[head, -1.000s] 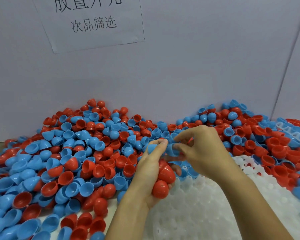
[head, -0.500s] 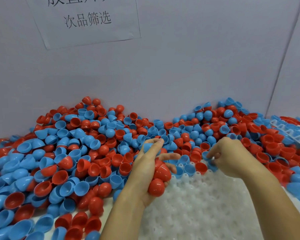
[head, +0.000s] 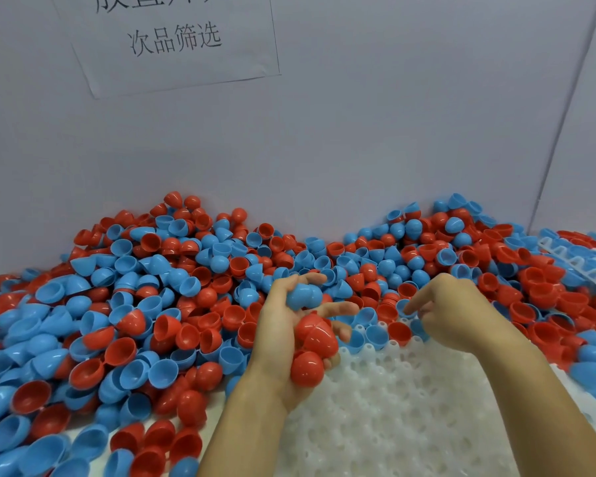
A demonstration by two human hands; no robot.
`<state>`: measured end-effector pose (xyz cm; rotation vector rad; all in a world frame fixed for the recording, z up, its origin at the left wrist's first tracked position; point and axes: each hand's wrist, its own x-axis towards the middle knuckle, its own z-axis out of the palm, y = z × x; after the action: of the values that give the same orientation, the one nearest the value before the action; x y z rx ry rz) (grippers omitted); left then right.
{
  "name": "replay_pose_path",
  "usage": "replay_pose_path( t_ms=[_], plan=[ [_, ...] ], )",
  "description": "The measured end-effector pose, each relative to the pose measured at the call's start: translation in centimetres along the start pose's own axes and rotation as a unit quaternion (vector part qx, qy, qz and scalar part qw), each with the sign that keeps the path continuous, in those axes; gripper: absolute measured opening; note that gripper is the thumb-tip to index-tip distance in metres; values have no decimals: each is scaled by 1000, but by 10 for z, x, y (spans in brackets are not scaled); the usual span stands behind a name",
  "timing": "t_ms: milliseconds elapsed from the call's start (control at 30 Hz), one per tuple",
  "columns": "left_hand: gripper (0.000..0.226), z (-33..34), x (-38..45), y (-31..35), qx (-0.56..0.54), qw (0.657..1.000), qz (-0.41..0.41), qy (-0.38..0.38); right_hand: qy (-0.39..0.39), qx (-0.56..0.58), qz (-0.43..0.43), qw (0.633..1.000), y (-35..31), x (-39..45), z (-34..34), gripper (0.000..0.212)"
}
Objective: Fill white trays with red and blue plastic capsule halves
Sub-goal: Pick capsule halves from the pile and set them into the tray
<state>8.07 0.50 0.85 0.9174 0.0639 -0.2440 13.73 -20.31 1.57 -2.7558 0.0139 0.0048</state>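
My left hand (head: 279, 335) grips a stack of capsule halves: blue halves (head: 303, 295) under the thumb and red halves (head: 312, 352) in the palm. It hovers over the left edge of the white tray (head: 393, 418). My right hand (head: 451, 311) is over the tray's far edge with its fingers curled loosely and the forefinger pointing left at the placed halves; it holds nothing that I can see. A short row of blue and red halves (head: 375, 333) sits in the tray's far sockets.
A deep heap of loose red and blue halves (head: 145, 304) covers the table from the left edge to the wall. More halves lie heaped to the right (head: 547, 304). A filled tray (head: 578, 263) lies at the far right. A paper sign (head: 172, 39) hangs on the wall.
My right hand took a blue half from the left hand's stack, carried it to the tray's far edge, and now has moved back left a little with nothing in it.
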Motion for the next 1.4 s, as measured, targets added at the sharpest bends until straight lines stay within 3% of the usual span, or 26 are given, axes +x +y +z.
replay_pose_path(
  t_ms=[100,233,300,433,567,667,833,1000,1233,1400],
  plan=[
    [27,-1,-1,-1,-2,1000,8,-5,15,23,-27,999,-2,-2,-9,41],
    [20,1,0,-2,31,999,28,-6,13,126,-133,983,-25,-13,-29,16],
    [13,2,2,-5,104,993,56,20,-17,195,-174,965,-47,-23,-34,9],
    [15,1,4,-14,317,937,144,37,-47,215,-203,954,-75,-33,-21,17],
    [29,1,3,-16,383,902,199,12,-25,187,-186,964,-78,-28,-5,15],
    [36,2,3,-16,390,896,210,12,-3,220,-166,961,-76,-25,1,20],
    [70,-2,6,-17,356,919,158,52,53,284,-139,947,-69,-22,-2,27],
    [30,0,10,-14,296,945,133,52,57,324,-137,935,-64,-22,-8,27],
    [19,0,10,-14,297,943,132,75,40,195,-169,965,-62,-19,-1,25],
    [30,-1,13,-13,180,964,60,186,88,184,-132,970,-42,-11,-14,24]
  ],
)
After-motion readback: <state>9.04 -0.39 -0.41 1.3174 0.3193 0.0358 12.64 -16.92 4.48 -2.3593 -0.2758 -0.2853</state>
